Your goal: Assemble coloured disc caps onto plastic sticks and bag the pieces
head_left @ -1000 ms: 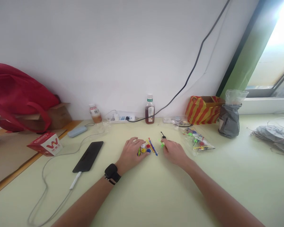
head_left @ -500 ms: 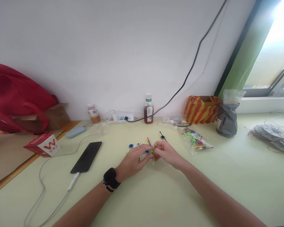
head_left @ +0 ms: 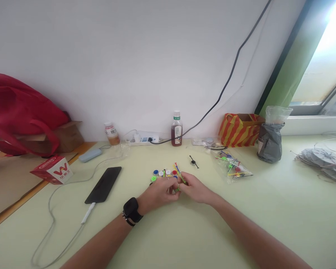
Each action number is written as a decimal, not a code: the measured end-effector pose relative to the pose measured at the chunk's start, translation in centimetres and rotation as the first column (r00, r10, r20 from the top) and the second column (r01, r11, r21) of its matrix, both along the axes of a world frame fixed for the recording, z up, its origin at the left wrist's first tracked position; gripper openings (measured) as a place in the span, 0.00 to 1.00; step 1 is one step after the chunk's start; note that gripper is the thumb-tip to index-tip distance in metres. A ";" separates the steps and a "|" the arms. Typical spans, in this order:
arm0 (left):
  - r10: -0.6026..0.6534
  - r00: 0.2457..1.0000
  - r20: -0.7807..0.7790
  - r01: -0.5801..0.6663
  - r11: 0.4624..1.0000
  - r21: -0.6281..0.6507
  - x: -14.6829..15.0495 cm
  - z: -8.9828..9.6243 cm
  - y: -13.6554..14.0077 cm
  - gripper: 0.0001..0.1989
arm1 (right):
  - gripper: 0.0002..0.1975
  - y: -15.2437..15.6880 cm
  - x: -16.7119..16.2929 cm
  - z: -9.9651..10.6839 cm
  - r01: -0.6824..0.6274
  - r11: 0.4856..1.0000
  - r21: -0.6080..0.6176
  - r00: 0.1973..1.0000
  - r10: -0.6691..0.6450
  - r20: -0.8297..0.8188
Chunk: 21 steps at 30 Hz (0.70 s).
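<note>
My left hand (head_left: pixel 159 191), with a ring and a black watch at the wrist, is closed with its fingertips against a small green plastic piece (head_left: pixel 178 188). From the other side my right hand (head_left: pixel 196 188) pinches the same piece, and a thin green stick part shows by its fingers. Most of the piece is hidden by the fingers. Just beyond lie several small round caps, among them a green cap (head_left: pixel 154 179), a blue cap (head_left: pixel 156 172) and a white cap (head_left: pixel 161 173). Yellow and blue sticks (head_left: pixel 177 167) lie beside them. A black stick with a round centre (head_left: pixel 193 162) rests apart.
A clear bag of coloured parts (head_left: pixel 232 164) lies to the right, near a striped bag (head_left: pixel 238 130) and a grey bag (head_left: pixel 270 144). A phone (head_left: pixel 103 185) with its cable lies left. By the wall stand a dark bottle (head_left: pixel 176 130) and a power strip (head_left: pixel 145 139).
The green stick stood upright between my hands; now it is tilted and mostly covered. My left hand has drawn slightly nearer to me, uncovering more of the caps.
</note>
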<state>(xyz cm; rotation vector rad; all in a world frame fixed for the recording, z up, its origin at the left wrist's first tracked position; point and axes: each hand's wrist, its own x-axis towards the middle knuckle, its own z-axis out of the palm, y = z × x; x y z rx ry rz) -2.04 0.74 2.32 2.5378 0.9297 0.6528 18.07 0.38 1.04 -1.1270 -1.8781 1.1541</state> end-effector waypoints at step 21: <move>-0.003 0.999 -0.047 0.015 0.967 0.254 -1.8 0.6 1.3 0.12 | 0.16 4.9 6.1 -4.0 0.239 0.799 0.551 0.790 -0.490 0.368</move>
